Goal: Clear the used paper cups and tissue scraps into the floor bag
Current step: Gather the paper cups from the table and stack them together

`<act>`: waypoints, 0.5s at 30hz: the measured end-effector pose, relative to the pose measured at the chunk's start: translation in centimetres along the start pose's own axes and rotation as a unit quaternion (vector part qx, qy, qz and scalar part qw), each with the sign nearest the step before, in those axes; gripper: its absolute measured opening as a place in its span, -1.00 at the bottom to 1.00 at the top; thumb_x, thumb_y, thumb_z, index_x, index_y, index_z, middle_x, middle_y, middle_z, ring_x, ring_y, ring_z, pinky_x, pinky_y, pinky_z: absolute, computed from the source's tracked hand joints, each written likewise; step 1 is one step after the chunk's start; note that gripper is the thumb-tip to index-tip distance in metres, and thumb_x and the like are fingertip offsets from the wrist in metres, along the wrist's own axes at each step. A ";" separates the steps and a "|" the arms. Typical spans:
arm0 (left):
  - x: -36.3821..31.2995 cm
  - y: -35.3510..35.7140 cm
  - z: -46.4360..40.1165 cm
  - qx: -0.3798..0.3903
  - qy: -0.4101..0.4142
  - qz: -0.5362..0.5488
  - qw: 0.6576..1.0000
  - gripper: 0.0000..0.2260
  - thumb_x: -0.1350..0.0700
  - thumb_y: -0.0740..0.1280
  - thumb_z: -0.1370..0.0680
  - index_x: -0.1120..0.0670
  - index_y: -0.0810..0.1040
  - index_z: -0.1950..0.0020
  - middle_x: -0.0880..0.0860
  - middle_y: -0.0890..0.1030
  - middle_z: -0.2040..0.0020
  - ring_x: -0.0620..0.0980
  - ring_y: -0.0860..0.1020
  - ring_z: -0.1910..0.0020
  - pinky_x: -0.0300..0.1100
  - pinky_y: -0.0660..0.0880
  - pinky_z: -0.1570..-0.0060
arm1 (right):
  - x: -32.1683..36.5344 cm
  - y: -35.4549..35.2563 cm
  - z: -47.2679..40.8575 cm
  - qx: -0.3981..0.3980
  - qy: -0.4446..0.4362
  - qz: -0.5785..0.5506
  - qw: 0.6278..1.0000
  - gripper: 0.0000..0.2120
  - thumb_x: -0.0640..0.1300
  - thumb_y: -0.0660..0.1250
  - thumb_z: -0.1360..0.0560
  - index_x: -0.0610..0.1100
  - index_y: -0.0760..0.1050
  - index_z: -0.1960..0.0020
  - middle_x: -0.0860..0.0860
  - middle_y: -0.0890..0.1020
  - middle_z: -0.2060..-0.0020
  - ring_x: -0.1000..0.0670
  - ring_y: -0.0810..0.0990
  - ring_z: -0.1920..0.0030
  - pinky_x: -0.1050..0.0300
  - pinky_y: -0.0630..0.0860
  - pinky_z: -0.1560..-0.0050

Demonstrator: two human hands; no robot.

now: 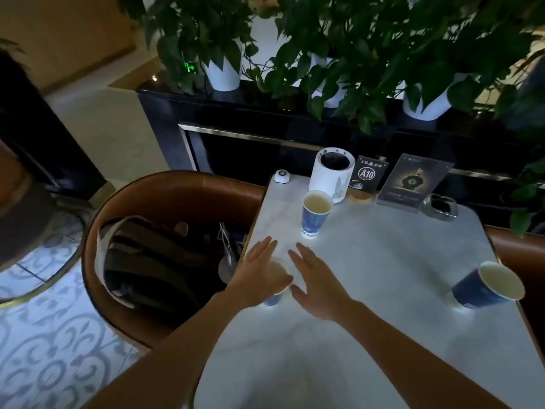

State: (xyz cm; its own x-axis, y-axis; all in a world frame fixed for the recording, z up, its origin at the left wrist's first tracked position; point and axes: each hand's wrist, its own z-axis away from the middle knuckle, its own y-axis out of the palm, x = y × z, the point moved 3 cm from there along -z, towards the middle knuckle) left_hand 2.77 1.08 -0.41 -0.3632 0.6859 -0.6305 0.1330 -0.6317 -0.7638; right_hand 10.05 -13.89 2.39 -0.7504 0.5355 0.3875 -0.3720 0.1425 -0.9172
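Note:
Three blue paper cups stand on the white marble table (383, 290). The nearest cup (278, 283) sits at the table's left edge, partly covered by my left hand (256, 276), which lies flat over its left rim with fingers spread. My right hand (317, 286) is open just right of that cup, fingers apart and holding nothing. A second cup (314, 214) stands upright farther back. A third cup (486, 286) stands near the right edge. No tissue scraps or floor bag show.
A white cylindrical bin (331, 175), a call button (281, 176), an A10 table sign (367, 174), a menu card (413, 184) and an ashtray (441, 206) line the table's far side. A brown armchair (165, 190) holding a dark backpack (147, 261) stands left. Potted plants (354, 54) hang behind.

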 end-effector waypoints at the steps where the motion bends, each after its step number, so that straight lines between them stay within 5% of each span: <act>1: 0.0 0.3 -0.1 0.010 0.033 -0.034 0.999 -0.25 -0.41 0.25 -0.43 -0.12 0.17 -0.53 -0.09 0.09 -0.60 -0.08 -0.02 -0.56 -0.14 -0.15 -0.50 | 0.3 0.6 0.0 0.009 -0.006 -0.013 1.000 -0.37 0.07 0.19 -0.58 -0.04 0.02 -0.55 -0.04 0.03 -0.57 -0.06 0.02 -0.56 0.00 0.09 -0.52; 4: 0.4 2.0 -0.1 0.053 0.103 -0.114 0.987 -0.46 -0.40 0.08 -0.49 -0.12 0.51 -0.28 -0.06 0.32 -0.51 -0.06 0.01 -0.55 -0.26 -0.32 -0.45 | 1.1 2.2 0.4 0.031 -0.023 -0.039 0.999 -0.48 -0.06 0.24 -0.57 -0.08 0.21 -0.48 -0.08 0.37 -0.44 -0.09 0.37 -0.41 0.10 0.31 -0.41; 8: 1.1 2.7 -0.2 0.041 0.062 -0.079 0.994 -0.41 -0.31 0.33 -0.37 -0.12 0.41 -0.34 -0.14 0.26 -0.49 -0.09 0.10 -0.52 -0.06 0.24 -0.46 | 0.8 3.0 0.6 0.016 0.002 -0.045 0.999 -0.66 -0.14 0.23 -0.56 -0.08 0.38 -0.33 -0.04 0.59 -0.16 -0.04 0.59 -0.09 0.15 0.52 -0.16; 15: 0.7 2.1 1.3 -0.001 0.066 0.001 0.998 -0.29 -0.01 0.55 -0.32 -0.08 0.33 -0.41 -0.13 0.31 -0.41 -0.06 0.28 -0.41 -0.18 0.36 -0.32 | 0.5 4.3 0.4 0.020 0.013 -0.019 1.000 -0.85 -0.16 0.23 -0.57 -0.10 0.47 -0.12 -0.04 0.66 0.03 -0.07 0.62 0.12 0.21 0.41 0.20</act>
State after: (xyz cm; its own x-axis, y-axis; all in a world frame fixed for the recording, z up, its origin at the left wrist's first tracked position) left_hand 1.59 -0.22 -2.28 -0.2378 0.7270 -0.6441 0.1351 -0.6319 -0.7632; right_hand 7.81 -13.36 -1.30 -0.7214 0.5516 0.4188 -0.4217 0.1298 -0.8974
